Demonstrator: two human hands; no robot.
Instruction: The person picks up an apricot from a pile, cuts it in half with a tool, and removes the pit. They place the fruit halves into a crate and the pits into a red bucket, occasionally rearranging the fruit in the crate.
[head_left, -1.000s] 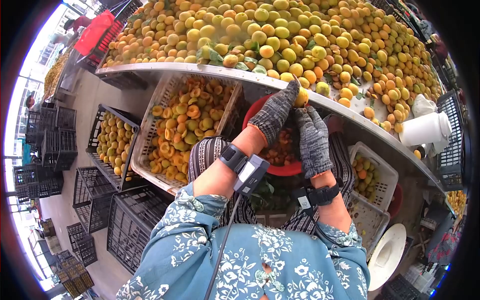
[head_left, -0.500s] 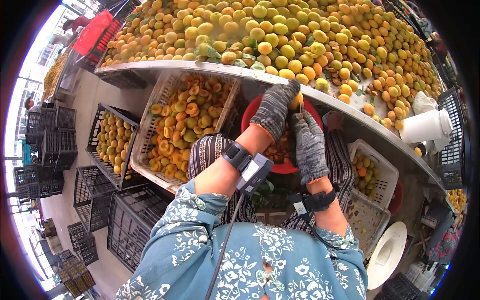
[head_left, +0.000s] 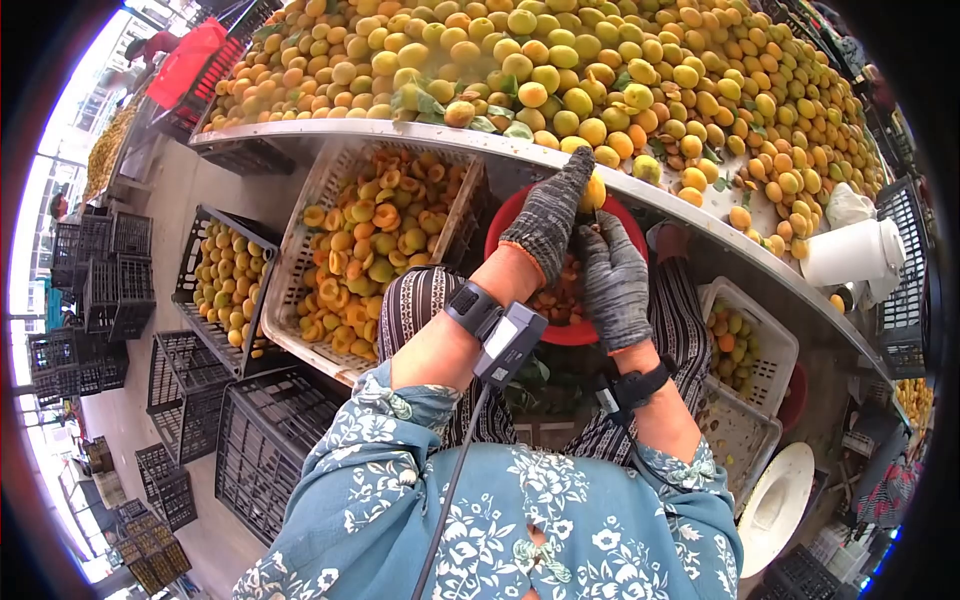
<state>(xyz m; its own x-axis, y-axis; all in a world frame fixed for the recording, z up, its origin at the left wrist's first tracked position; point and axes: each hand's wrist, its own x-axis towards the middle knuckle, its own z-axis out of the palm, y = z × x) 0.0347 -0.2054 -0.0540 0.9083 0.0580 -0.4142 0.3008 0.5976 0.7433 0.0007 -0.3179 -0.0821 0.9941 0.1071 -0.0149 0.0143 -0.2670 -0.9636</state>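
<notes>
Both my hands wear grey knitted gloves. My left hand [head_left: 552,215] is closed around a yellow apricot [head_left: 594,193], which shows at its right side near the fingertips. Just below and to the right is my right hand [head_left: 612,280], its fingers curled together close to the fruit's lower end. Whatever lies in those fingers is hidden. Under both hands, between my knees, stands a red basin [head_left: 497,228] with orange-brown pieces [head_left: 563,303] in it.
A metal-edged table [head_left: 400,131] heaped with whole apricots [head_left: 560,60] crosses in front of me. To the left, a white crate [head_left: 285,300] holds split apricots [head_left: 375,240], beside black crates [head_left: 265,440]. A white bucket [head_left: 850,255] and white crate [head_left: 775,350] are right.
My right hand has turned slightly, showing more of its back, and its wrist has shifted a little right. My left hand still holds the apricot almost in place, tilted slightly differently.
</notes>
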